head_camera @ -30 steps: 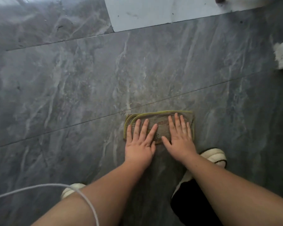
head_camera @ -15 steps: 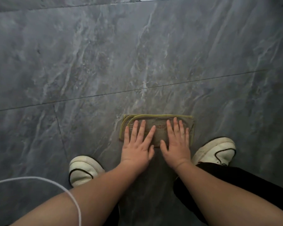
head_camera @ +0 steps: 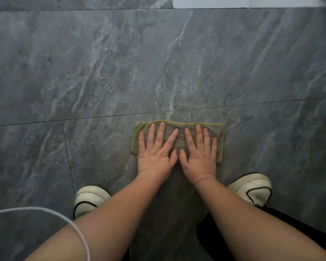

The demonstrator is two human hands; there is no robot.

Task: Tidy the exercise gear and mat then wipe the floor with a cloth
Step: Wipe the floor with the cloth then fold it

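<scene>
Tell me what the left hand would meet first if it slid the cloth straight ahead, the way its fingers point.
The left hand, flat on the cloth, faces bare floor; the way looks free.

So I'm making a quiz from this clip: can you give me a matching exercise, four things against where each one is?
Things:
1. folded grey cloth with yellow-green edging
2. thin white cable
3. cream sneaker with black trim
4. white floor panel

Places:
A. top edge of view
B. across the left forearm
C. flat under both hands
D. right of the right wrist

Pairs: 1-C, 2-B, 3-D, 4-A
</scene>
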